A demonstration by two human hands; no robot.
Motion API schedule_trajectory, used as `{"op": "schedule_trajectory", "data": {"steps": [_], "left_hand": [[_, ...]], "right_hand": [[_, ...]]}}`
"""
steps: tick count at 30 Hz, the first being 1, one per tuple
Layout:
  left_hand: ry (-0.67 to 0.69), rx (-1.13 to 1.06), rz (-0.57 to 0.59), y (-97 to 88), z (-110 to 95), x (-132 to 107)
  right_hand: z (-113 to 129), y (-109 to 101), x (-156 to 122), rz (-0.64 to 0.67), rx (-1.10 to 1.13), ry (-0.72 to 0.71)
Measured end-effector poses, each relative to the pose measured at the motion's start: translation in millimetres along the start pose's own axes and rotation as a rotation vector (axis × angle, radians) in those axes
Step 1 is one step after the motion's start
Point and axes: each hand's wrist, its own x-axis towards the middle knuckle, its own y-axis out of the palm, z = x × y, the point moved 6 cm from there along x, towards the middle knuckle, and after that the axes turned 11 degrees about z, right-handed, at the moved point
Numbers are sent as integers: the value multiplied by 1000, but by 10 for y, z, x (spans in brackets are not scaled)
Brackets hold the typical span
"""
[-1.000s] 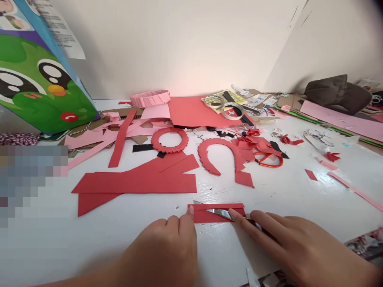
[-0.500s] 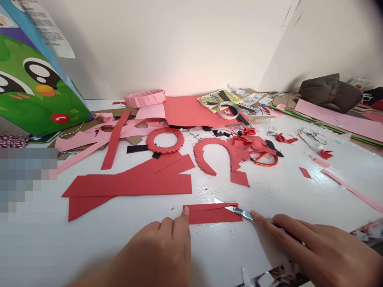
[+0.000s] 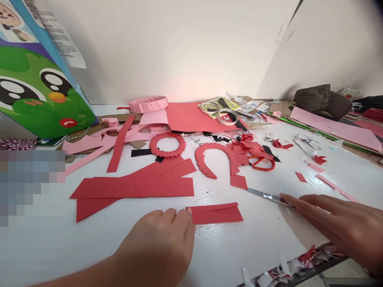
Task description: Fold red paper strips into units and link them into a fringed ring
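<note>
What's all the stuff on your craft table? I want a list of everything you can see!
table: 1, white, under everything
cartoon package: 1, green and blue, back left
pink paper band: 1, pink, back middle
red sheet: 1, red, back middle
tape roll: 1, pale, right of the red sheet
red paper ring: 1, red, middle
fringed paper arc: 1, red, right of the ring
scissors: 1, orange-red, right of the arc
cut paper pieces: several, red, left of middle
red paper strip: 1, red, front middle
craft knife: 1, silver, front right
brown bundle: 1, brown, back right
left hand: 1, touching the strip's left end
right hand: 1, fingers on the knife
</note>
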Motion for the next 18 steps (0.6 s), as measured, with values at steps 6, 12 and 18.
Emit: {"op": "schedule_trajectory", "data": {"steps": [6, 12, 18], "left_hand": [[-74, -131, -82, -9, 214, 95], [-48, -98, -159, -28, 223, 81], [76, 31, -318, -192, 171, -16]], "right_hand": [[479, -124, 456, -41, -83, -201], [1277, -82, 1035, 49, -36, -432], [1236, -77, 1048, 40, -88, -391]]}}
